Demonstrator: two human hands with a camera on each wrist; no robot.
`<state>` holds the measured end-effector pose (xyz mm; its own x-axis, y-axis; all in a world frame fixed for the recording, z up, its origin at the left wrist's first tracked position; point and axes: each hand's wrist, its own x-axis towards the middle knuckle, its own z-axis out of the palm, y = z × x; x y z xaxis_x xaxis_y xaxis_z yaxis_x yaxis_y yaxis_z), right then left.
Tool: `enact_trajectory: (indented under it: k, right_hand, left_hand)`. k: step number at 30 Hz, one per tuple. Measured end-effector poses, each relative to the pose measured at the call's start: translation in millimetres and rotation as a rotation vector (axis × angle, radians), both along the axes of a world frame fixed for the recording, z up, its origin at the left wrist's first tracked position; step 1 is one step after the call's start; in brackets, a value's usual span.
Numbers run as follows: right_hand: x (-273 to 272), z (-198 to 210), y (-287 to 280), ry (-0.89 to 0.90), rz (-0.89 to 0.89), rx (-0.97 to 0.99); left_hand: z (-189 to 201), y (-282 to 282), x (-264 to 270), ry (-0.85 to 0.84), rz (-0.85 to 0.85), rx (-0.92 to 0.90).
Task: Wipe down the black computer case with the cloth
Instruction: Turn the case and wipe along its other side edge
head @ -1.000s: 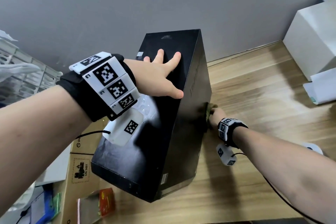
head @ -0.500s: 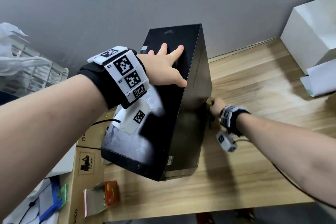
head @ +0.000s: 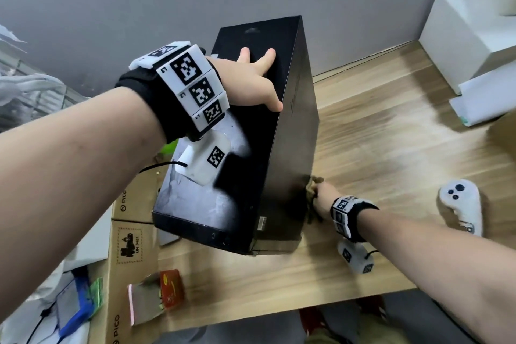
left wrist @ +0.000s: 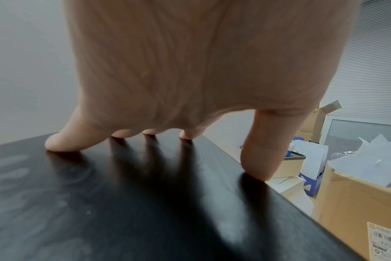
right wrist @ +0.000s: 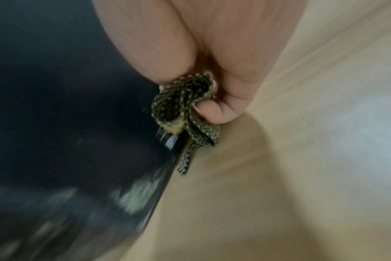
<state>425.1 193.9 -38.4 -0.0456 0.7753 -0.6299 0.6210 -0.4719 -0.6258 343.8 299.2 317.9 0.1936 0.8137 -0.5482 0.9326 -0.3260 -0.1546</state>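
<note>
The black computer case [head: 268, 148] stands upright on the wooden table [head: 391, 153]. My left hand [head: 251, 84] lies flat on its glossy top, fingers [left wrist: 63, 143] spread and straight, thumb at the right edge. Low on the case's right side panel [right wrist: 56, 88], my right hand [head: 321, 198] grips a bunched olive patterned cloth [right wrist: 183, 106] and presses it against the panel near the table. In the head view only a scrap of the cloth [head: 311, 184] shows past the knuckles.
A white game controller [head: 460, 204] lies on the table right of my right wrist. White boxes [head: 469, 31] and papers stand at the far right. Cardboard boxes [head: 131, 246] and a red packet [head: 170, 288] crowd the left. A grey wall runs behind.
My right hand has slid the cloth along the right side panel, forward and lower toward the near bottom corner. My left hand has stayed on top of the case.
</note>
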Motion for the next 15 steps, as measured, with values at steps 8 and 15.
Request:
enact_trajectory:
  k: [8, 15]
  right_hand:
    - [-29.3, 2.2, -81.6, -0.001, 0.109, -0.007]
    - [-26.3, 21.2, -45.0, 0.055, -0.079, 0.053]
  left_hand:
    - [6.6, -25.9, -10.8, -0.15, 0.004, 0.05]
    - [-1.1, -40.0, -48.5, -0.209, 0.021, 0.086]
